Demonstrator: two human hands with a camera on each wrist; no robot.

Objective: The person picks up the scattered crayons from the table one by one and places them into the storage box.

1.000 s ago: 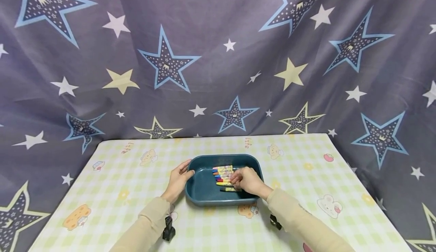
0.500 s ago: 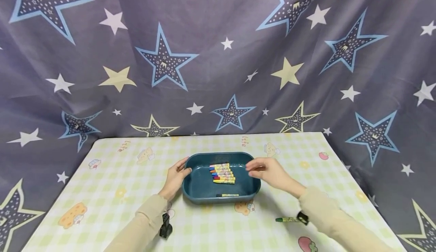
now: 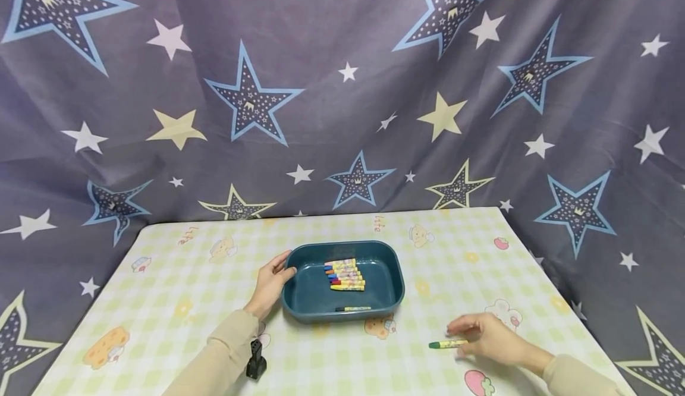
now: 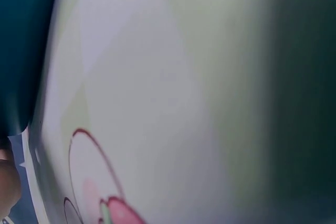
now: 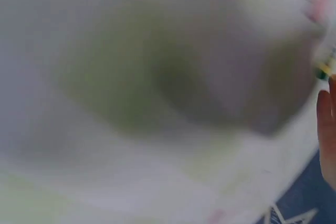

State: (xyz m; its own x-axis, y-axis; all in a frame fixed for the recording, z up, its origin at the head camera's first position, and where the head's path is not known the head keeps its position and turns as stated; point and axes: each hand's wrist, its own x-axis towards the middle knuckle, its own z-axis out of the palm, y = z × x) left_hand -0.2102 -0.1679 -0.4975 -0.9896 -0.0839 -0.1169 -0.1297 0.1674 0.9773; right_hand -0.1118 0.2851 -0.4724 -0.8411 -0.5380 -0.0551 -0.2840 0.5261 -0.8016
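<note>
A dark teal tray (image 3: 342, 317) sits mid-table. At its left end, my left hand (image 3: 270, 283) holds the rim, thumb lapping over the edge and fingers along the outside. Inside, several crayons (image 3: 345, 274) in patterned wrappers lie side by side in a row; a black crayon (image 3: 353, 309) lies apart by the near wall. To the right of the tray, a green crayon (image 3: 446, 344) lies on the tablecloth. My right hand (image 3: 495, 339) is over its wrapped end, thumb and fingers apart on either side. In the right wrist view, the green crayon (image 5: 322, 73) shows beyond the fingertips.
A checked tablecloth (image 3: 176, 289) with cartoon prints covers the table. Behind the far edge hangs a grey curtain (image 3: 321, 104) with stars. A black wrist device (image 3: 255, 361) is by the left forearm. The left wrist view shows mostly cloth beside the tray's wall (image 4: 21, 51).
The right hand has left the tray and moved right and nearer, down to the green crayon. The black crayon now lies by the near wall. The left hand stays at the rim.
</note>
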